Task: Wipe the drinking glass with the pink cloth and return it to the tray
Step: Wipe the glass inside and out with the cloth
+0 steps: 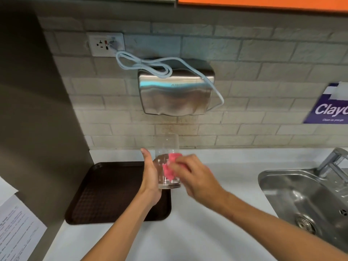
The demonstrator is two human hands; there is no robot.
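A clear drinking glass [166, 146] is held upright in the air above the right edge of the dark brown tray [105, 193]. My left hand [150, 178] wraps its left side and lower part. My right hand [195, 178] presses a bunched pink cloth [170, 167] against the glass's right side. Part of the cloth shows through the glass wall. The tray lies on the white counter with nothing on it.
A steel sink [308, 200] with a tap [333, 161] sits at the right. On the tiled wall hang a steel hand dryer [175, 93] with a looped white cable and a socket [106, 44]. Printed paper sheets [17, 228] lie at the left.
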